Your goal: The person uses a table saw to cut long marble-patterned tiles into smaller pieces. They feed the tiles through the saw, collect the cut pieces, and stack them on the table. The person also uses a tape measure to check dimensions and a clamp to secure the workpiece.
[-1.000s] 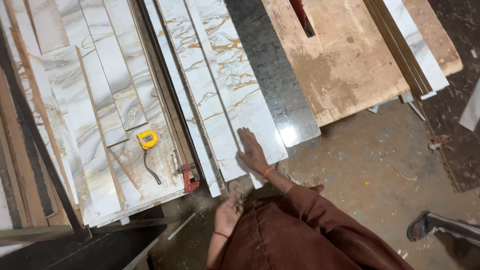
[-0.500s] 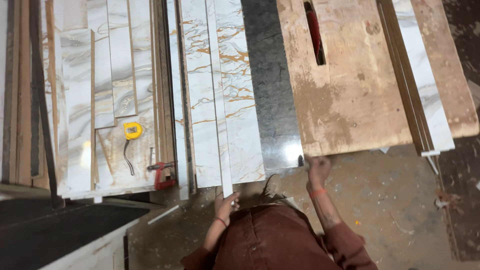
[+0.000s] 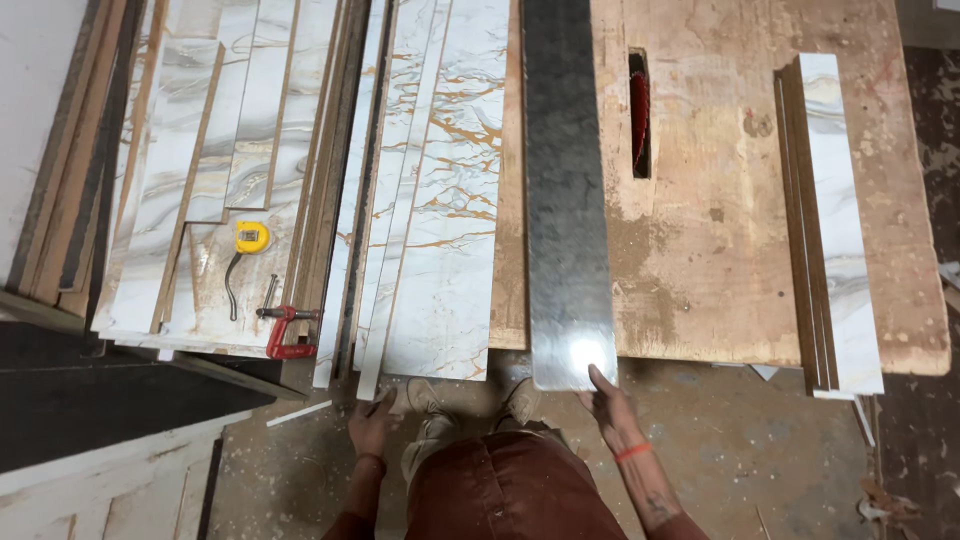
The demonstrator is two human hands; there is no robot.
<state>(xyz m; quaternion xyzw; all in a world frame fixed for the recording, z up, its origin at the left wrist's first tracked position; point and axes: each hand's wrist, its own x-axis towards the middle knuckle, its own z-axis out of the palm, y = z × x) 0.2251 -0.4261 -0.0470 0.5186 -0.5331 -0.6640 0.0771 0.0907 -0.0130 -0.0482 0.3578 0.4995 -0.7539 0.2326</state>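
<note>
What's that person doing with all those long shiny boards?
A person stands at a worn wooden saw table with a red blade in its slot. Their right hand touches the near end of a long dark glossy strip lying on the table. Their left hand is at the end of a thin white strip among marble-patterned panels. A yellow tape measure and a red clamp lie on another stack to the left.

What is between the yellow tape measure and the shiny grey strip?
In the head view, marble-patterned white strips lie side by side between the tape measure and the grey strip.
</note>
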